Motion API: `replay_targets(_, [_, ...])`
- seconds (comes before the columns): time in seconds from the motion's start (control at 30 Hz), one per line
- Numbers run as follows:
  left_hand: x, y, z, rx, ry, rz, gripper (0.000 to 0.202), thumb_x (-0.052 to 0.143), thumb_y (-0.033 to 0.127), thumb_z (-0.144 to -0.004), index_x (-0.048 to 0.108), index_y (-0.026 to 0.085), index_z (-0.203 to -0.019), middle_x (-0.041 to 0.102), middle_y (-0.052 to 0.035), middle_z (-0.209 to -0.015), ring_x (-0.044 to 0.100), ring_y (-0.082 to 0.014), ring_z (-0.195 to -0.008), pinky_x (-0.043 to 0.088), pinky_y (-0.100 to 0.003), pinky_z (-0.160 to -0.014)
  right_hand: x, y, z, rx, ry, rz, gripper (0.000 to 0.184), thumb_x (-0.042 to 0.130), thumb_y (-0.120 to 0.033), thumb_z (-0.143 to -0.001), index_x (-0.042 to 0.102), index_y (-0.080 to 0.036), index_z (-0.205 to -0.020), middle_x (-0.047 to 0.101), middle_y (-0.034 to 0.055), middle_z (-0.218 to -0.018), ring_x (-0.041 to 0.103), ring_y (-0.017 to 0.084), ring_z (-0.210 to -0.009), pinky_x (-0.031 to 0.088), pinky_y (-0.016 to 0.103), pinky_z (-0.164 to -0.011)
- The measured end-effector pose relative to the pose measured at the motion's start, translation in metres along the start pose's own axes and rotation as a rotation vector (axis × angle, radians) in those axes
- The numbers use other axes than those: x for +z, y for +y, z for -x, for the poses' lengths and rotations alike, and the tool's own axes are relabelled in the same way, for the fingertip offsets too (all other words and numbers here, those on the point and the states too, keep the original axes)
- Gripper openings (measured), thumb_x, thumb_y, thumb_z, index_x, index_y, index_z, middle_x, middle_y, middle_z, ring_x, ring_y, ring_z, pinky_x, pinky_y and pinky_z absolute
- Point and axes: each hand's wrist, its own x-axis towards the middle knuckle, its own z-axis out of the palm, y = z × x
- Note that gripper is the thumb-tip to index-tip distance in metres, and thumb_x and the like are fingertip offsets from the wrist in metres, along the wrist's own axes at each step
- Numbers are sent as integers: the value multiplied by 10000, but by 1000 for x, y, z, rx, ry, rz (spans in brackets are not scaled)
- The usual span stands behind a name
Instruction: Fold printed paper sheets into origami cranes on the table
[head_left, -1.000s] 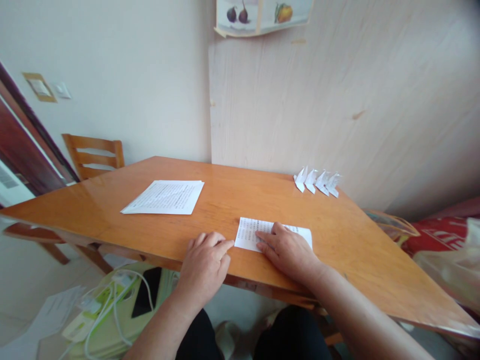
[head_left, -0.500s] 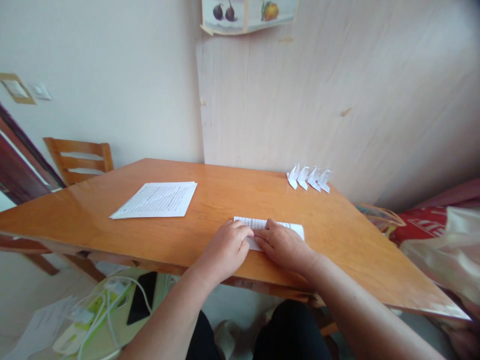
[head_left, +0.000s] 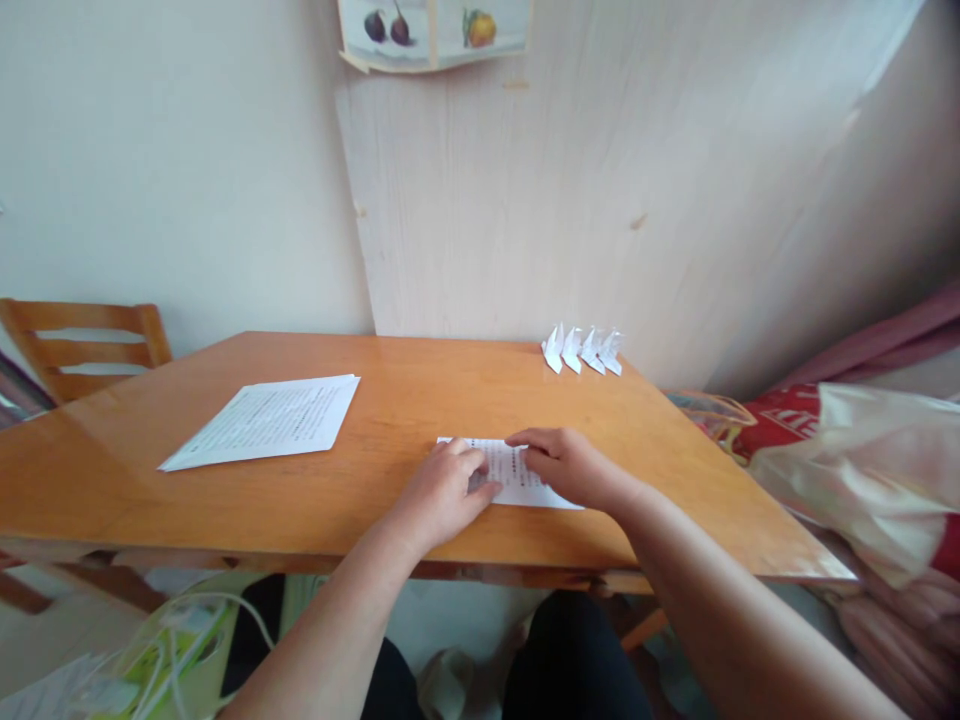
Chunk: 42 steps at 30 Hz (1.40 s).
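Observation:
A folded sheet of printed paper (head_left: 517, 485) lies flat near the front edge of the wooden table (head_left: 405, 400). On its left part rests my left hand (head_left: 454, 490), fingers spread and thumb stretched out over the print. My right hand (head_left: 566, 465) is over the right part of the sheet, its index finger extended along the far edge and the thumb apart. Neither hand has the paper gripped between its fingers. Parts of the sheet are hidden under both hands.
A stack of printed sheets (head_left: 262, 420) lies on the left of the table. Several folded white paper figures (head_left: 581, 350) stand in a row at the back right. A wooden chair (head_left: 90, 350) is beyond the left end, and bags (head_left: 862, 470) are beside the right edge.
My hands have moved apart from the middle of the sheet and their fingers have spread. The paper now lies flat, where its far part curled up before. The view has turned right.

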Motion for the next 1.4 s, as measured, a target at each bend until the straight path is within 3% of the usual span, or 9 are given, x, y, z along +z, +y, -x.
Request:
replay_targets(0.13, [2,0,-2,-10,-4,-45,232,699,443,-845,655,220,-894,604,-45,-935,587,-235,-915,461,-340,-795,-14,22,19,169,137,-45,378,464,-245,-883,715,-159,-1152,751,66,-943,674,194,-792,519,316,-768])
replay_targets(0.3, [4,-3,-4,-6,-12,-44,216,683,428,-853,642,218,-883,591,-42,-940,583,-225,-916,450,-329,-808,-20,47,47,295,223,-25,375,457,-244,-867,727,-162,-1114,730,49,-821,665,205,-787,507,321,-766])
replay_targets(0.53, [5,-4,-7,-27,-21,-41,229,670,438,-853,637,212,-858,604,-47,-953,584,-231,-916,447,-336,-799,-20,52,68,235,293,24,301,487,-207,-858,733,-165,-1026,737,82,-1050,655,223,-985,477,333,-899])
replay_targets(0.67, [2,-1,-7,-46,-39,-52,231,667,439,-850,628,212,-852,591,-42,-946,583,-237,-921,455,-352,-809,-20,56,69,263,292,4,304,493,-213,-860,725,-169,-1052,733,81,-1047,652,222,-967,482,339,-883])
replay_targets(0.97, [4,-5,-7,-6,-29,-45,217,628,430,-876,617,216,-908,573,-47,-1038,577,-241,-990,450,-394,-905,-23,58,66,382,259,-150,398,522,-293,-877,691,-152,-1209,727,61,-899,626,176,-733,475,283,-671])
replay_targets(1.1, [4,-6,-8,-12,-43,-60,219,608,435,-891,600,216,-909,592,-47,-1015,580,-250,-987,455,-394,-879,-24,57,60,380,217,-100,397,529,-293,-896,690,-145,-1227,743,76,-931,658,193,-799,498,304,-750])
replay_targets(1.23, [5,-5,-8,-7,-36,-69,222,597,441,-900,596,219,-911,602,-48,-1011,578,-253,-993,455,-394,-878,-25,62,49,344,218,-68,390,544,-294,-902,690,-133,-1225,729,117,-1113,671,222,-953,499,340,-874])
replay_targets(1.4, [6,-7,-7,5,-21,-74,220,589,438,-909,601,220,-931,600,-50,-1033,575,-253,-1017,450,-401,-907,-24,67,26,283,208,-84,487,599,-282,-889,591,-117,-1346,662,152,-1267,641,229,-1071,489,350,-933])
